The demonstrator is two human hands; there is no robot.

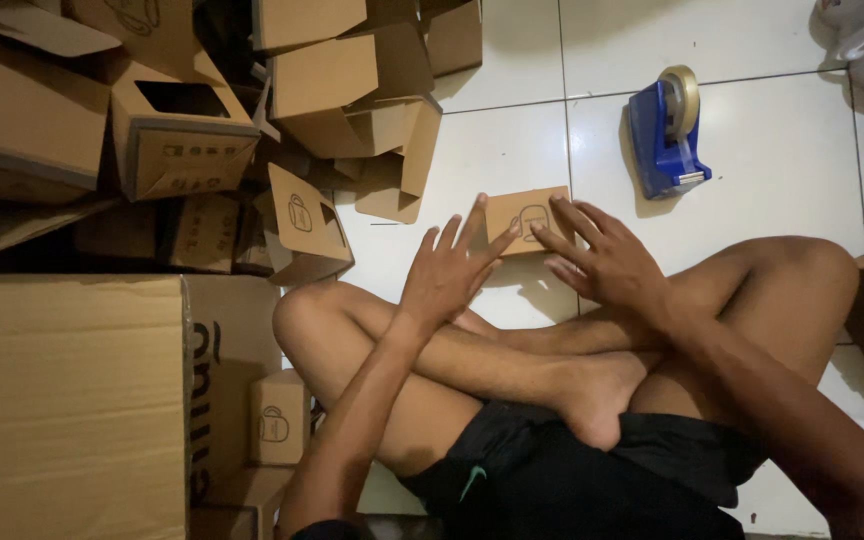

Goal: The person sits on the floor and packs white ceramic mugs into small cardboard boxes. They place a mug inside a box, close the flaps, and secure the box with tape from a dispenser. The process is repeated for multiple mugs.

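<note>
A small brown cardboard box (522, 213) with a line drawing on its face stands on the white tiled floor in front of my crossed legs. My left hand (449, 268) reaches to its left side, fingers spread, fingertips touching the box's edge. My right hand (602, 258) rests against its right side, fingers spread over the lower corner. Neither hand is closed around it.
A heap of open and folded small cardboard boxes (252, 120) fills the upper left. A large carton (82, 400) stands at left, with a small box (280, 420) beside my knee. A blue tape dispenser (667, 130) sits on the floor at upper right. White objects lie in the top right corner.
</note>
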